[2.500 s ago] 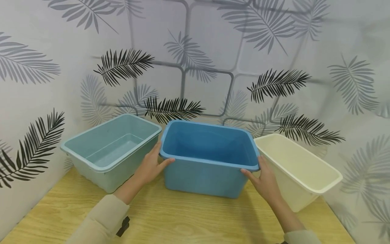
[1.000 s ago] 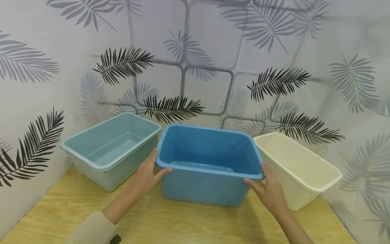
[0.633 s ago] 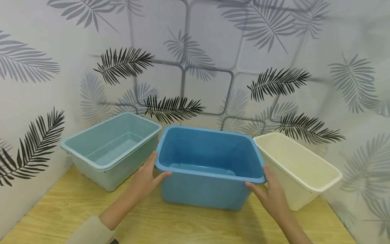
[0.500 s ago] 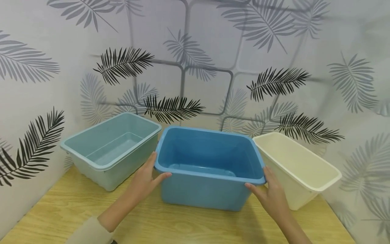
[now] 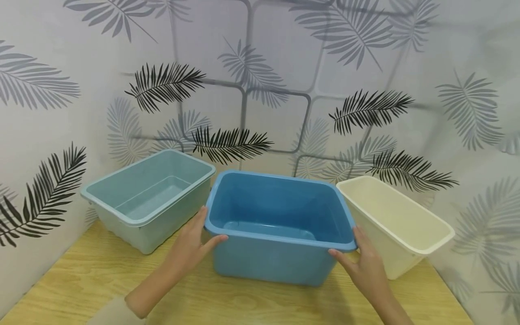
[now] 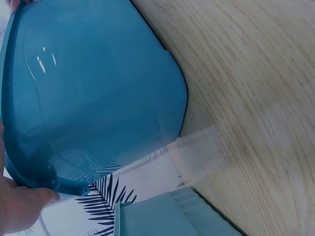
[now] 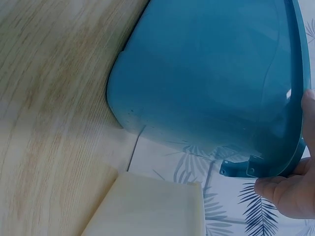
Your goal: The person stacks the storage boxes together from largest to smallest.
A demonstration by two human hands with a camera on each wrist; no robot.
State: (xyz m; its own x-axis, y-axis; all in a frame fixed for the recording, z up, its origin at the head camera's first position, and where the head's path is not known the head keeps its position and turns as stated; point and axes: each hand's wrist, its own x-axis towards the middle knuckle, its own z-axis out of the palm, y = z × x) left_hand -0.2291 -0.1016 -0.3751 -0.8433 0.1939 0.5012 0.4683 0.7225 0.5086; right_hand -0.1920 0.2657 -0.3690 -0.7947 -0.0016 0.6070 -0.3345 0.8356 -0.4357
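A blue plastic storage bin stands on the wooden table between two other bins, its inside bare. My left hand grips its rim at the near left corner, thumb over the front edge. At the near right corner my right hand holds the rim the same way. Both wrist views look along the bin's outer wall, the left hand and right hand each curled at the rim, fingertips partly under it. In both, the bin's base meets the tabletop.
A pale teal bin stands at the left and a cream bin at the right, angled close beside the blue one. The light wooden table backs onto a wall with a leaf pattern.
The blue bin has slid toward me, both hands moving with it and keeping their hold on its rim. The teal and cream bins have stayed in place.
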